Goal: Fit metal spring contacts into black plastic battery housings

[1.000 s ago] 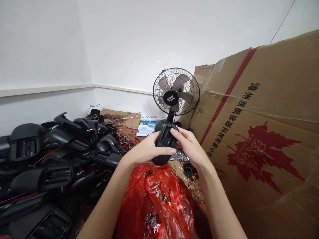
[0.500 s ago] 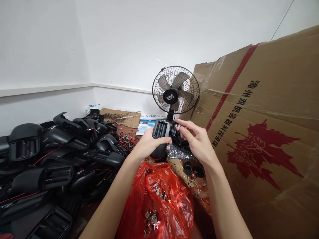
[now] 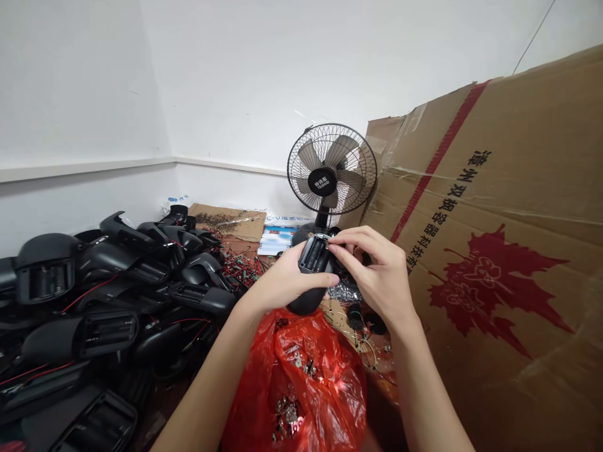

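Fingers [image 3: 351, 238] of right hand [image 3: 379, 270] drawn together at upper rim of black housing [image 3: 313, 257]; cannot tell whether small part is between tips. Left hand [image 3: 280, 276] wraps housing, thumb across it. Below fingers: red plastic bag [image 3: 339, 402], metal parts [image 3: 287, 414] inside. Leftward: heaped black shells [image 3: 113, 260]. Beyond: fan [image 3: 323, 182]. Rightward: large cardboard box [image 3: 522, 176].

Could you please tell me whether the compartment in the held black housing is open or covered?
Open: the black housing, held in the left hand, shows uncovered slots near the right hand.
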The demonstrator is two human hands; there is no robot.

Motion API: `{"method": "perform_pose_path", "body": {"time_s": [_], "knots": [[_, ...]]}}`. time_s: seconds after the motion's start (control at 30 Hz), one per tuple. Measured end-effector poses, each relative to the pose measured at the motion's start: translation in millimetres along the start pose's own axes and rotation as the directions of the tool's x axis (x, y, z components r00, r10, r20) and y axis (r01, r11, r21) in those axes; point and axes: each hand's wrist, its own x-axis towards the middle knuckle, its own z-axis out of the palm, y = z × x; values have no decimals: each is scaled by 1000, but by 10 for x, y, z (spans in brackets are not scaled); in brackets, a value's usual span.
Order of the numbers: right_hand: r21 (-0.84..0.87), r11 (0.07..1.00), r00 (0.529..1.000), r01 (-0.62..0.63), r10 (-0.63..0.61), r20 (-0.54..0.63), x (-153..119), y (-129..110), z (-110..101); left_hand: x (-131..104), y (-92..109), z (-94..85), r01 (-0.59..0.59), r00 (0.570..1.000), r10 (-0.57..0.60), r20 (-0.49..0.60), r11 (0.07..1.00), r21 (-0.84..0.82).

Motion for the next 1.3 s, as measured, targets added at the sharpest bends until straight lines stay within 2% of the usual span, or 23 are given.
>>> {"method": "perform_pose_path", "body": {"time_s": [0.13,0.3,0.6,0.73,0.87,1.0,1.3], "knots": [[-90,995,999,33,-35,-18,15,8,6,-36,45,60,-11,1000,11,19,1000,7],[-149,989,996,15,-27,-83,-1,-33,27,-58,52,102,41,999,-41,5,994,-103],[-193,981,991,33,-57,-123,-4,-62,58,-66,39,121,15,1000,-13,14,995,-99],[-205,978,990,38,-64,-123,-19,-48,69,-51,40,120,-16,1000,16,0,999,-35],[-267,960,988,79,-111,-110,-34,-22,75,-23,17,135,-102,993,104,-49,994,43],[-309,942,987,134,-156,-48,-55,12,78,11,-21,136,-174,974,183,-131,981,82],[-299,937,983,181,-185,18,-58,43,115,49,-59,105,-190,939,193,-286,981,39]]}}
